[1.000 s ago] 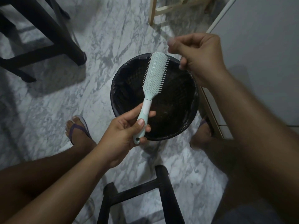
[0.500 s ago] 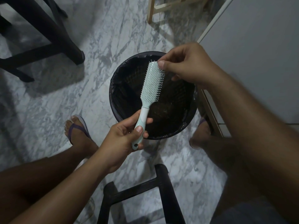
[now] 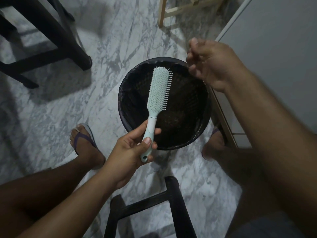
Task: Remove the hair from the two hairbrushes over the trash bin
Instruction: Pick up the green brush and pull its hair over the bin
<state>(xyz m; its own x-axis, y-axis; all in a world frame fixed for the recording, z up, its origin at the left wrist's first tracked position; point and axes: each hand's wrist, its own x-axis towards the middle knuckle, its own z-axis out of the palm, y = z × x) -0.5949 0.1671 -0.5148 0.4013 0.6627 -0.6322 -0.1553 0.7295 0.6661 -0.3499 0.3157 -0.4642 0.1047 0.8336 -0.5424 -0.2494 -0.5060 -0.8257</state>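
Observation:
A mint-green hairbrush (image 3: 158,90) points bristles-right over the round black-lined trash bin (image 3: 123,93) on the floor. My left hand (image 3: 130,152) grips the brush's handle at the bin's near rim. My right hand (image 3: 211,66) is lifted off the brush, up and to the right over the bin's far right rim. It is blurred, with thumb and fingertips pinched together; any strands between them are too fine to make out. A brownish clump of hair (image 3: 173,121) lies in the bottom of the bin. Only one hairbrush is in view.
Dark stool legs (image 3: 51,40) stand on the marble floor at upper left, and a dark stool frame (image 3: 171,203) sits just below the bin. A light wooden frame (image 3: 180,9) is at the top. A white cabinet (image 3: 274,48) fills the right. My left foot (image 3: 84,143) wears a flip-flop.
My right hand pinched at the tip of the brush's bristles half a second ago and has since pulled up and away to the right. The left hand tilted the brush slightly.

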